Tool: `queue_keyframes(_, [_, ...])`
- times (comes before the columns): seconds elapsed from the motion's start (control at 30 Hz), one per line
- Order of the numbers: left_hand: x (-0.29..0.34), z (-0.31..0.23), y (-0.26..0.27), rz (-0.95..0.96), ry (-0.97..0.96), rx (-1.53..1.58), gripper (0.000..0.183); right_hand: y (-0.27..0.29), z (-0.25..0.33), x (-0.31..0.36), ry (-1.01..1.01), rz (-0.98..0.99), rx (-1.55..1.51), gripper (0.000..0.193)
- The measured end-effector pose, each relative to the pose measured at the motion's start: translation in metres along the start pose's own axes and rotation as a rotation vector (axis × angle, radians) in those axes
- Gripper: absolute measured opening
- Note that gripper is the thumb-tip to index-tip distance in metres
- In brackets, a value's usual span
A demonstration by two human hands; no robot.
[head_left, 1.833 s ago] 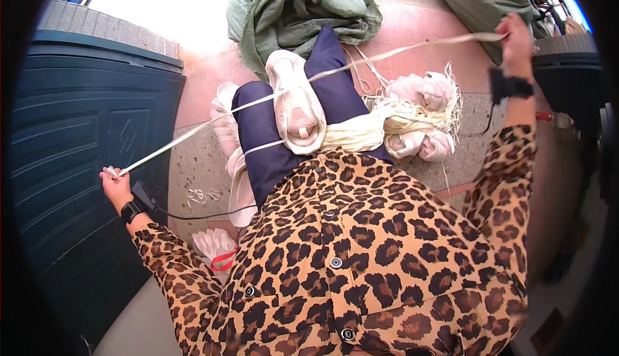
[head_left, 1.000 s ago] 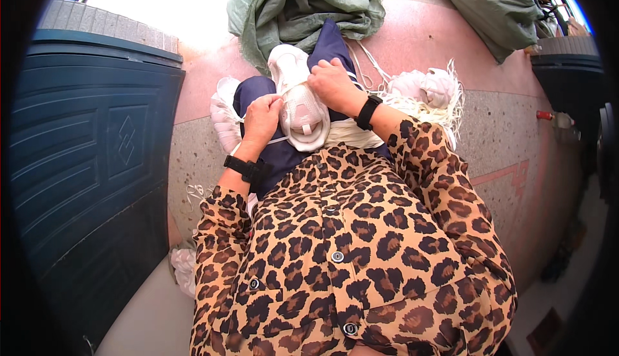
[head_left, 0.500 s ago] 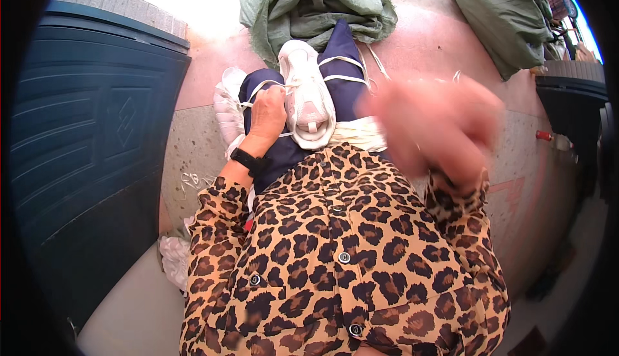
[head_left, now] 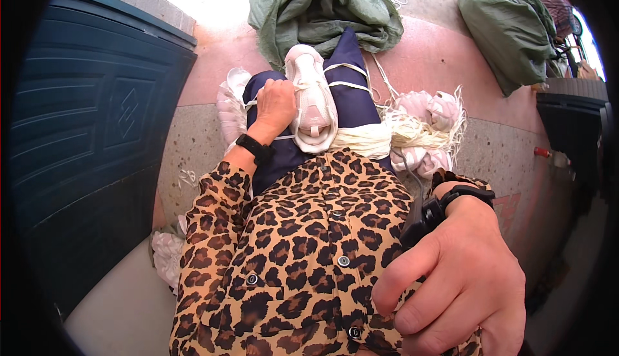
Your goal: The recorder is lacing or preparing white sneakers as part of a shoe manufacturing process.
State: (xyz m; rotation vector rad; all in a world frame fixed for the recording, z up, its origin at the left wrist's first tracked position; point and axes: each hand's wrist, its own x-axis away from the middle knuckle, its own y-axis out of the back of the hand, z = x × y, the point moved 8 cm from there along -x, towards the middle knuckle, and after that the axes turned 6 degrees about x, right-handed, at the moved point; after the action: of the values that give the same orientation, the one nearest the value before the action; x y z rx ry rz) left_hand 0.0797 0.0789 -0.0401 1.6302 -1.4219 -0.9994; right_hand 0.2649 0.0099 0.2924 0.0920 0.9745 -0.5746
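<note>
A white and pale pink sneaker rests on my lap between my thighs, its heel toward me. My left hand is closed against the sneaker's left side, on a white shoelace that runs over my left thigh. More white lace loops across my dark blue right trouser leg. Close to the camera at the lower right, my right hand hangs with its fingers curled. Its thumb and whatever it may hold are hidden. Beside my right thigh lies a bundle of cream laces.
More pale pink sneakers with loose laces lie right of my lap, others by my left leg. An open green woven sack is ahead; a full green sack stands far right. A dark blue panelled door fills the left.
My right hand, blurred before beside the lap, has come back toward me and down to the lower right, uncovering the sneakers there. My left hand stays at the sneaker, shifted slightly.
</note>
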Motion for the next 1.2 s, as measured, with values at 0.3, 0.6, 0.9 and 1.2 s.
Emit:
queue_keyframes(0.3, [-0.009, -0.027, -0.010, 0.114, -0.204, -0.299, 0.007, 0.013, -0.013, 0.017, 0.001, 0.371, -0.238, 0.013])
queue_keyframes(0.6, [0.006, -0.031, 0.017, -0.122, -0.066, -0.221, 0.021, 0.149, -0.225, 0.154, -0.857, 0.165, 1.284, 0.024])
queue_keyframes(0.9, [0.015, -0.009, -0.006, 0.095, 0.087, -0.152, 0.017, 0.130, -0.263, 0.196, -0.848, 0.531, 1.622, 0.024])
queue_keyframes(1.2, [0.012, -0.005, 0.005, 0.054, -0.129, 0.140, 0.015, 0.146, -0.282, 0.223, -0.948, 0.631, 1.345, 0.012])
